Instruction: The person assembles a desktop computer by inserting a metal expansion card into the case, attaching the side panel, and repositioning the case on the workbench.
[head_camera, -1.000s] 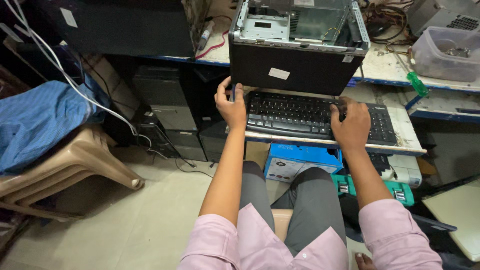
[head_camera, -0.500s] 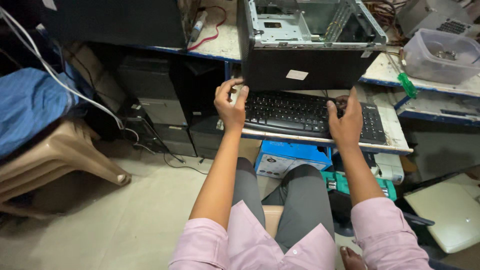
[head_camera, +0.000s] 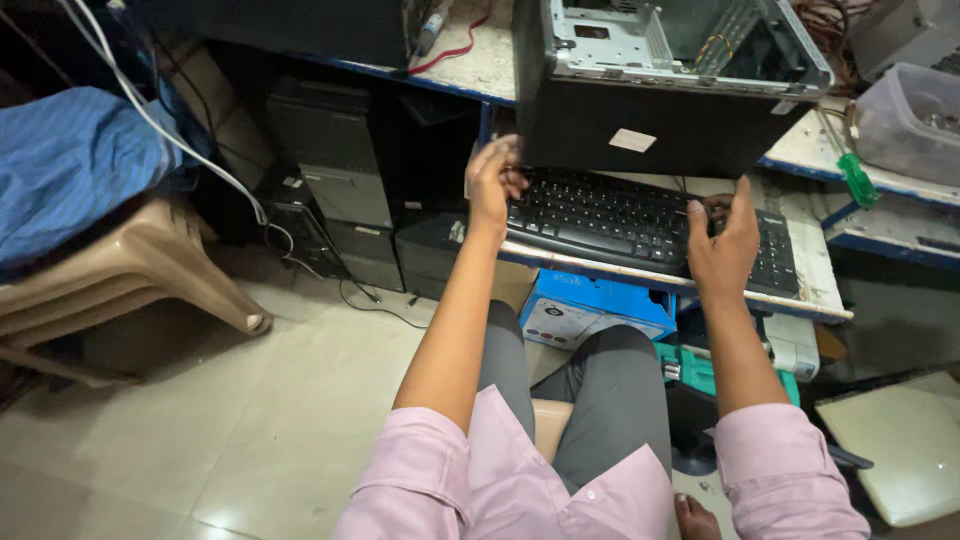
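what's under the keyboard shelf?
Under the keyboard shelf sit a blue box, a green item and a pale device. The person's legs and right hand cover the rest; further back is too dark to tell.

The keyboard (head_camera: 640, 222) lies on a shelf (head_camera: 690, 280) before the computer case (head_camera: 665, 85).

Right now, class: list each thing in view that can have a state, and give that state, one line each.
Computer case: side panel off, insides exposed.
Black keyboard: flat on the pull-out tray.
Left hand: raised at the keyboard's left end, holding nothing.
Right hand: over the keyboard's right part, holding nothing.
Plastic chairs: stacked.
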